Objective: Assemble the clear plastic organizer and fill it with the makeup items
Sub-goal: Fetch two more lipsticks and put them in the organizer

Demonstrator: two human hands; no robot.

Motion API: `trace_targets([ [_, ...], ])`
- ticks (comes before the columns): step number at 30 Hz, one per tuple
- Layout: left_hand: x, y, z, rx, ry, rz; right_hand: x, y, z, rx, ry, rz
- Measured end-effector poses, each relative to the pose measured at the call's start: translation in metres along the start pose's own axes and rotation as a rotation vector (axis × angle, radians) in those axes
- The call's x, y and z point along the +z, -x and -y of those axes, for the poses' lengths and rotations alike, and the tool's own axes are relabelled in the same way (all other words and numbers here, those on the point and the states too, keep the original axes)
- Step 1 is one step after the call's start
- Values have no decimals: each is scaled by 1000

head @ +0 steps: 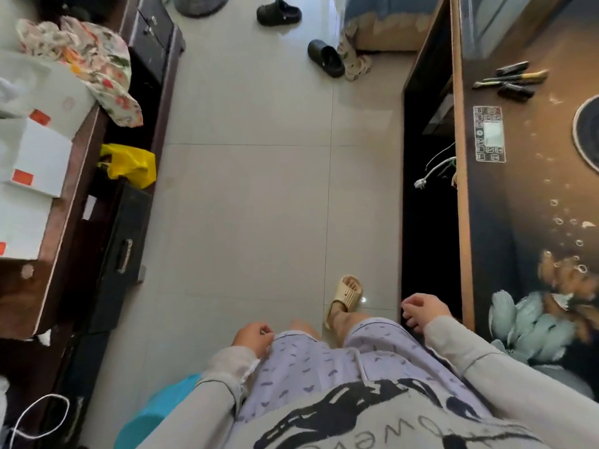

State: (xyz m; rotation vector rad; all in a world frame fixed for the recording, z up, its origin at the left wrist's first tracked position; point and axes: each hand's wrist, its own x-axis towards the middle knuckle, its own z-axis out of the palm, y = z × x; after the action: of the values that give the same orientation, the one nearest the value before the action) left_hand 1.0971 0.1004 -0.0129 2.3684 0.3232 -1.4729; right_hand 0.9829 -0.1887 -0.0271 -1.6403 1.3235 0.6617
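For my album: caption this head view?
Between cabinet and desk, left hand and right hand hang loosely curled, empty.

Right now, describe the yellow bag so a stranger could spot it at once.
Start at the dark cabinet along the left edge. At its floor-side edge, just below the floral cloth in the picture, sits the yellow bag. It alone is bright yellow crumpled plastic; its neighbours are dark.

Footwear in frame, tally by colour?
Black clogs, loose on the floor: 2
Beige slide sandal, worn on a foot: 1
Total: 3
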Motion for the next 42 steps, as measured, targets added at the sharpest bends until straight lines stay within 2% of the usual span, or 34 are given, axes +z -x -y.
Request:
trace_targets([
  [5,-30,-18,-49,-34,-117,-14,-29,-19,73,-92,110,42],
  [9,-66,-41,-98,5,-147,-23,-41,-35,107,-71,68,27],
  [16,-136,-103,-200,100,-286,24,-54,-79,153,98,-67,-65],
  [22,-204,-145,-330,284,-472,27,-61,-94,183,255,-160,-110],
  [25,-220,-154,-397,397,-501,63,-65,-91,199,301,-204,-159],
  [29,-227,-157,-459,460,-518,93,-76,-96,209,403,-308,-200],
  [35,-218,-165,-504,432,-665,138,-114,-130,232,384,-380,-143],
  [42,-200,-173,-544,281,-823,146,-199,-181,260,335,-503,-208],
])
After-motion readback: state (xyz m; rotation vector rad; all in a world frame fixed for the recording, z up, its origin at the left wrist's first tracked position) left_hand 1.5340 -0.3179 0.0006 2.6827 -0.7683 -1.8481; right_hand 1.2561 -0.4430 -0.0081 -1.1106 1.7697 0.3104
